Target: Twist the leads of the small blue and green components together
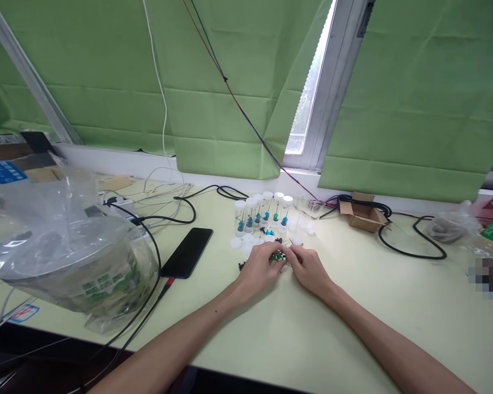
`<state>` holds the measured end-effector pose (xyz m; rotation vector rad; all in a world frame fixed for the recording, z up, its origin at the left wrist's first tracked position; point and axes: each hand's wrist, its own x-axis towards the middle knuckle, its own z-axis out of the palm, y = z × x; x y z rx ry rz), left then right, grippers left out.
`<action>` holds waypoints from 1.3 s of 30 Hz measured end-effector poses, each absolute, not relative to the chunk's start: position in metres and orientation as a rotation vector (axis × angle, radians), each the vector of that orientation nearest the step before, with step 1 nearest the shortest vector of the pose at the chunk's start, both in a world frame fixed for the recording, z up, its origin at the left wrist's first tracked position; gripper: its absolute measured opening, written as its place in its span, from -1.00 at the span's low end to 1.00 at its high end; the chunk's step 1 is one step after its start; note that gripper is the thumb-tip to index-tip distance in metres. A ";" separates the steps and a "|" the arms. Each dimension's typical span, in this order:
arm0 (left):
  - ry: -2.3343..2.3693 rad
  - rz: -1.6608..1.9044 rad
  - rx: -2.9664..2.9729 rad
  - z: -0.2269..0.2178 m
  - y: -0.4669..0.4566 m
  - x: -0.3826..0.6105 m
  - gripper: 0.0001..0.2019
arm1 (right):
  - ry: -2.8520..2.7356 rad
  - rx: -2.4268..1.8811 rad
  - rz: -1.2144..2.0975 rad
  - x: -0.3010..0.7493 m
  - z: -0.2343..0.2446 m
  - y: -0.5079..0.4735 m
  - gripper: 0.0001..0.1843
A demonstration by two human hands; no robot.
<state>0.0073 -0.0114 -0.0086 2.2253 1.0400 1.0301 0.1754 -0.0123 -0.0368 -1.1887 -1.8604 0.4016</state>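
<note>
My left hand (259, 268) is closed in a pinch over the table, its fingers around a small shiny green part (278, 255). Against it, my right hand (310, 268) is also pinched, with thumb and forefinger meeting the left fingertips; what lies between them is too small to make out. Just beyond my hands stand several clear vials with white caps (251, 201), each holding a small blue or green piece on a thin stem. Loose blue parts (268, 232), small black pieces (241, 266) and white caps (235, 242) lie around my fingers.
A black phone (188, 253) on a cable lies to the left, beside a large plastic-wrapped tub (107, 268). Behind are black cables (193, 210) and an open cardboard box (363, 219). A clear plastic bag (452, 224) sits at the far right.
</note>
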 end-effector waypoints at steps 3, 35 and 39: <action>1.035 1.019 2.223 -0.008 -0.012 0.008 -0.88 | -1.875 -1.206 0.404 0.176 -0.038 -0.011 -0.54; 1.021 1.034 2.197 -0.004 -0.012 0.007 -0.89 | -1.854 -1.225 0.345 0.174 -0.034 -0.015 -0.50; 1.045 1.062 2.214 -0.007 -0.010 0.007 -0.86 | -1.848 -1.231 0.383 0.172 -0.033 -0.017 -0.56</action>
